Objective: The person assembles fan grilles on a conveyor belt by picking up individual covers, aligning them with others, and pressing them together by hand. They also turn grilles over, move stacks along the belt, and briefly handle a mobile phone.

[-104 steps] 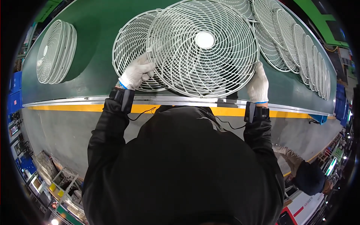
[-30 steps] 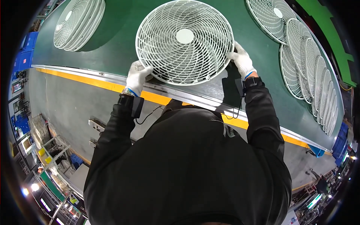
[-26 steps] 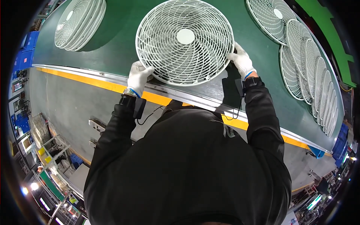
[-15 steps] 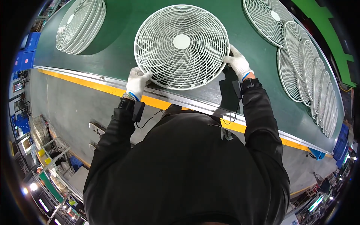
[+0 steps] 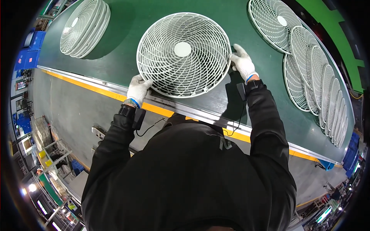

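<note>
A round white fan grille [image 5: 182, 49] with a solid disc at its hub and curved spokes is in front of me at the near side of the green table [image 5: 119, 57]. My left hand [image 5: 138, 89], in a white glove, pinches its lower left rim between thumb and fingers. At the right rim my gloved right hand [image 5: 244, 65] has its thumb against the edge, with the index finger raised a little beside it; its other fingers are partly hidden. The grille's near rim lies close to the metal table edge.
A stack of white grilles [image 5: 83, 29] stands at the far left. More grilles [image 5: 304, 57] overlap in a fanned row down the right side. A metal and yellow edge strip [image 5: 104, 89] borders the table. Blue bins [image 5: 29, 57] sit beyond its left end.
The grille has shifted slightly left and toward me, with both hands staying at its rim. The whole view has moved a little too.
</note>
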{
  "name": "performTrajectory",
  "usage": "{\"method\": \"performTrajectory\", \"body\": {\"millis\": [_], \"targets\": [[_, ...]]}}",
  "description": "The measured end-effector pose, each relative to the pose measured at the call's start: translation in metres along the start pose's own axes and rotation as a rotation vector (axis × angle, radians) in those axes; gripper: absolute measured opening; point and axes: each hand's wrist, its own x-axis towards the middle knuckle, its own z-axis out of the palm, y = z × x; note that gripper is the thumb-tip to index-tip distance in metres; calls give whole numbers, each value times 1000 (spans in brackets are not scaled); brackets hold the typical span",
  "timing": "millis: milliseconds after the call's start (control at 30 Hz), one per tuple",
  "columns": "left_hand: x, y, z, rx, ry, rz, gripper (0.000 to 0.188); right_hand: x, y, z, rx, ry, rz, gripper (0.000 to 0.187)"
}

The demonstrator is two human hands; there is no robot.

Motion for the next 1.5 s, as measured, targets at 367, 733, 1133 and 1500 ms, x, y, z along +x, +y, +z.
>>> {"method": "performTrajectory", "body": {"millis": [367,733,1133,1500], "targets": [[70,-22,-29,-183,-244,-58,30,7,15,-2,-294,-135,-173,46],[83,-35,-40,-220,-346,-78,27,12,12,-6,12,-374,-123,66],[60,-20,-30,-87,-171,-61,31,22,37,9,-12,-159,-130,65],[68,-34,-29,-162,-198,-77,37,45,9,5,-324,-51,-136,43]]}}
